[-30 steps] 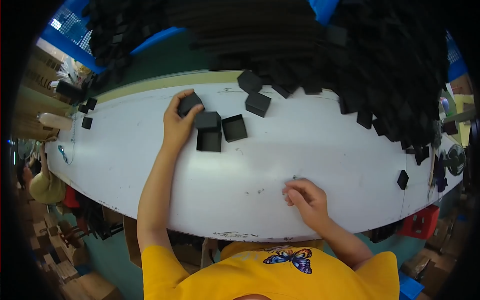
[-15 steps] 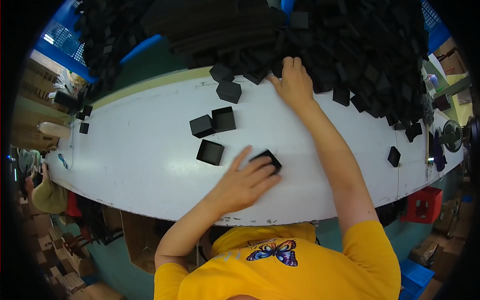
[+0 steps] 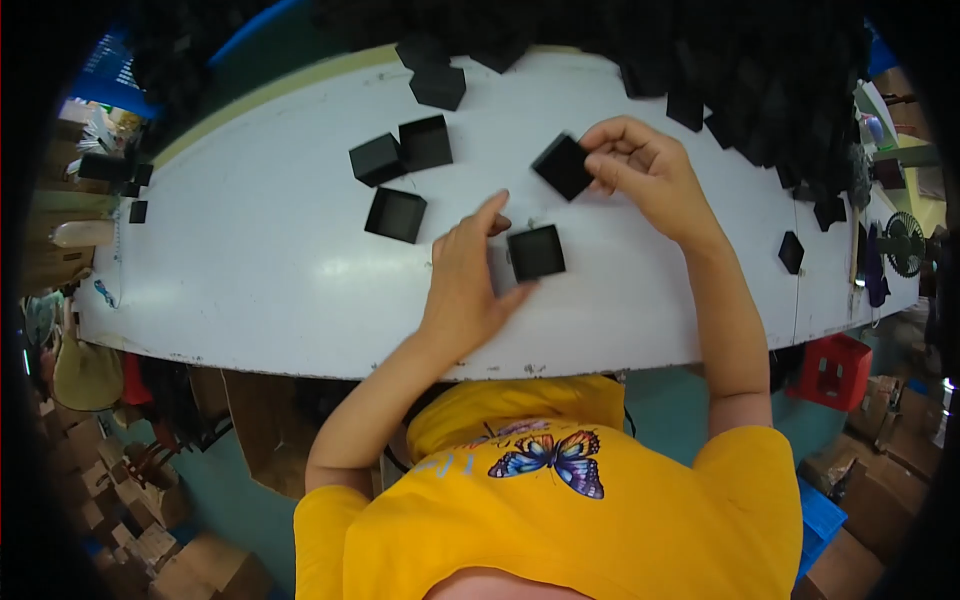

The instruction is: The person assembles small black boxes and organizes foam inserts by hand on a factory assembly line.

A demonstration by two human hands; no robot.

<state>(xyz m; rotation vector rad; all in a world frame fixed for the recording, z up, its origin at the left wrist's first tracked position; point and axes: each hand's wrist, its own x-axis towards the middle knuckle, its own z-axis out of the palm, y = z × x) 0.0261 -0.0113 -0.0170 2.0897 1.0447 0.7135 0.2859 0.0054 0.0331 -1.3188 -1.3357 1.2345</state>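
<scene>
My right hand (image 3: 650, 175) pinches a small black box (image 3: 562, 167) between thumb and fingers, tilted over the white table. Left of and below it, an open-topped black box (image 3: 537, 252) stands with its hollow side up. Around that box's left side my left hand (image 3: 465, 275) is open, its fingers and thumb apart and nothing in its grasp. Farther left stand another open-topped box (image 3: 396, 216), a hollow black box (image 3: 427, 142) and, touching it, a box with a plain top (image 3: 377, 160).
A large heap of black boxes (image 3: 770, 90) covers the table's far right side. One loose box (image 3: 791, 253) lies near the right end, and a black box (image 3: 438, 87) sits at the far edge. A red stool (image 3: 832, 372) stands below the table (image 3: 250, 290).
My right hand has come back from the heap with a black box. My left hand has drawn off the open-topped box and opened beside it. The view has shifted.
</scene>
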